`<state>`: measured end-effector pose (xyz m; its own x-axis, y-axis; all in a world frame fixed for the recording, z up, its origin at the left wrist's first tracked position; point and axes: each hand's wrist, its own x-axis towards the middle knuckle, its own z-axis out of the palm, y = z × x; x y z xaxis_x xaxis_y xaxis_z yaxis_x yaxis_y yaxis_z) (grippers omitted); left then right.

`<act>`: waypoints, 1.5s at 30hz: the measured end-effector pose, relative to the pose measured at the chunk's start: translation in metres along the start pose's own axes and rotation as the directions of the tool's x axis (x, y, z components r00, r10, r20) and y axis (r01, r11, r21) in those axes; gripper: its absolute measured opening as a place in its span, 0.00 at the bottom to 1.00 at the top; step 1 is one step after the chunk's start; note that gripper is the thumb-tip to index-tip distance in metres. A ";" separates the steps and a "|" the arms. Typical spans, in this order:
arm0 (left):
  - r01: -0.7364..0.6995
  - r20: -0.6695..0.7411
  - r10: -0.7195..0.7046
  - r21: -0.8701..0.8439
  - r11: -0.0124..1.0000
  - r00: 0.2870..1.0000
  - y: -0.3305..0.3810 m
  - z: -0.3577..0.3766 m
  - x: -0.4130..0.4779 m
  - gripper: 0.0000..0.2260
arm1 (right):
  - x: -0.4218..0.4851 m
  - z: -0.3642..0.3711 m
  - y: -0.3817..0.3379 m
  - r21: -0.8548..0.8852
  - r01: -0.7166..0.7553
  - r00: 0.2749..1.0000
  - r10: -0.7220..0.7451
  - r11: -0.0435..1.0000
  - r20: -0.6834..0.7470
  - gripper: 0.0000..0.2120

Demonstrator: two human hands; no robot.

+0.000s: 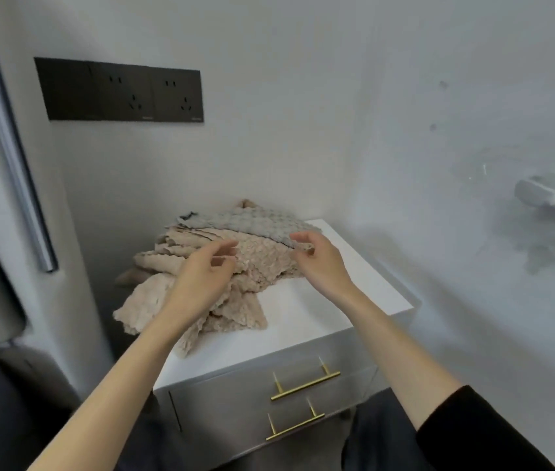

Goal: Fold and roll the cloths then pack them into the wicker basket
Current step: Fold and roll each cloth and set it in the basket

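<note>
Many beige cloths (262, 263) lie in a messy pile in the middle of the frame on the white tabletop (320, 321), with a grey cloth (245, 222) on top, whose near edge my right hand (320, 263) pinches, while my left hand (201, 280) hangs half open over the pile, holding nothing.

Grey cloth (245, 222) corner behind right hand (320, 263)

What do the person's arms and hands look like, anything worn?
Left hand and right hand are bare: no gloves, rings or watch visible. Left forearm bare to the frame edge; right arm has a black sleeve from near the elbow up.
</note>
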<state>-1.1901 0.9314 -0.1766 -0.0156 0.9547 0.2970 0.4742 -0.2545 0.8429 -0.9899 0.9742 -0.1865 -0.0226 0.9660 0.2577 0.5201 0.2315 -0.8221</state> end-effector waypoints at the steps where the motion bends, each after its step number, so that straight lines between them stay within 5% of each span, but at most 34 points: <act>1: -0.014 0.006 0.014 0.029 0.999 1.000 -0.001 0.004 0.005 0.15 | 0.006 0.003 0.004 -0.069 0.024 1.000 -0.025 0.997 -0.015 0.15; 6: -0.125 0.035 0.120 0.245 0.961 0.992 -0.011 0.030 0.035 0.16 | 0.033 0.013 0.030 -0.263 0.042 0.999 -0.047 0.964 -0.016 0.18; 17: -0.139 0.013 0.159 0.562 0.815 0.987 -0.044 0.062 0.054 0.16 | 0.056 0.027 0.068 -0.318 0.065 0.982 -0.117 0.946 -0.146 0.13; 23: -0.134 0.026 0.148 0.597 0.791 0.989 -0.043 0.065 0.046 0.18 | 0.067 0.021 0.058 -0.101 0.068 0.957 -0.093 0.993 -0.274 0.07; 28: -0.100 0.002 0.125 0.616 0.782 0.992 -0.039 0.065 0.044 0.17 | 0.067 -0.004 0.041 0.217 0.142 0.853 -0.008 0.966 -0.523 0.07; 32: -0.102 -0.112 0.178 0.485 0.869 0.978 -0.030 0.065 0.037 0.03 | 0.062 -0.028 0.044 0.486 0.054 0.830 0.231 0.872 -0.507 0.08; 34: -0.119 -0.113 0.157 0.290 0.949 0.981 -0.027 0.066 0.035 0.04 | 0.056 -0.038 0.050 0.508 -0.015 0.833 0.292 0.861 -0.470 0.08; 40: 0.195 -0.064 -0.216 -0.243 0.950 0.974 -0.015 0.070 0.041 0.17 | 0.040 -0.062 0.071 0.326 -0.190 0.912 0.290 0.926 -0.291 0.10; 45: 0.230 0.002 -0.233 -0.169 0.958 0.973 -0.023 0.078 0.048 0.19 | 0.026 -0.080 0.078 0.213 -0.163 0.960 0.204 0.963 -0.191 0.16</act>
<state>-1.1336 0.9951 -0.2168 -0.1236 0.9881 0.0919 0.3018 -0.0508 0.9520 -0.8816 1.0085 -0.2035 0.2476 0.9526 0.1765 0.3227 0.0906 -0.9421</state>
